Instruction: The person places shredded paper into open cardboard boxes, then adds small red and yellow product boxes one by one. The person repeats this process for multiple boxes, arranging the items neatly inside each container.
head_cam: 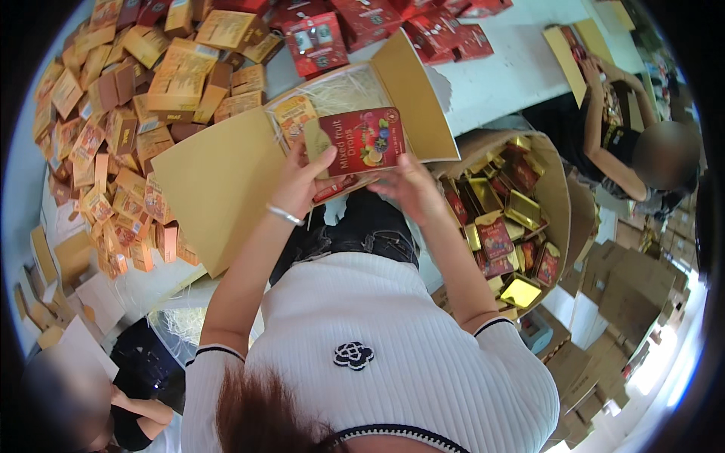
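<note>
A flat red tin [367, 141] with fruit pictures and a gold end is tilted above an open cardboard gift box [420, 96]. My left hand [303, 175] grips the tin's left end, thumb on its face. My right hand [416, 189] is at the tin's lower right corner; whether it grips is not plain. Pale shredded filler [348, 93] lines the box. An orange carton [294, 116] lies inside at the left. Part of another red package [335, 189] shows beneath the tin, mostly hidden. The box's wide flap [221, 181] spreads out to the left.
Many orange and brown cartons [178, 73] are heaped at the left, red boxes [316, 42] at the back. A large cardboard carton [552, 170] of similar tins stands at my right. One co-worker [614, 136] handles a box at far right; another person [139, 416] is at lower left.
</note>
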Tool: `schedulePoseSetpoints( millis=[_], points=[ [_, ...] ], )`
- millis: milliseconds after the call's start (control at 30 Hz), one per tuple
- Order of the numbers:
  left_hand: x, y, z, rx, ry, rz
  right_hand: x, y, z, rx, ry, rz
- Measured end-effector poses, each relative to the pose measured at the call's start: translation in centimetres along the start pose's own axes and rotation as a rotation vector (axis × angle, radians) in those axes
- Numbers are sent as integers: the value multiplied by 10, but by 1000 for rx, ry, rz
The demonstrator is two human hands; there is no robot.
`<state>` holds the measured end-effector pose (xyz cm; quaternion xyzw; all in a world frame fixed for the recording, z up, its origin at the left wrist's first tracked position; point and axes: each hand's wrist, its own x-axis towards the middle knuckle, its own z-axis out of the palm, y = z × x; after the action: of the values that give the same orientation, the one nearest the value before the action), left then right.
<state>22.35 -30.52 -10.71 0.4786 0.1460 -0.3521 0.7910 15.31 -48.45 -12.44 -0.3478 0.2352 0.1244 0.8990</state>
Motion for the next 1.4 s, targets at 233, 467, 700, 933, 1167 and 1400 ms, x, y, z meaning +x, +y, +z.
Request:
schedulePoseSetpoints(
  millis=[233, 467, 700, 933, 1167, 1400],
  points=[
    [84, -31, -33, 276, 166, 427, 130, 25, -14, 80, 78, -57],
    [-47, 42, -35, 1006, 461, 847, 170, 40, -27, 13, 364, -58],
    [-102, 44, -135, 741, 756, 628, 58, -3, 37, -475, 413, -522],
    [-105, 67, -104, 294, 429, 225, 20, -75, -14, -1642, 674, -533],
    [-134, 127, -11, 432, 95, 183, -77, -179, -24, -1286, 758, -690],
    [10, 99, 149, 400, -318, 51, -90, -328, -126, -1864, 1021, -762]
  ],
)
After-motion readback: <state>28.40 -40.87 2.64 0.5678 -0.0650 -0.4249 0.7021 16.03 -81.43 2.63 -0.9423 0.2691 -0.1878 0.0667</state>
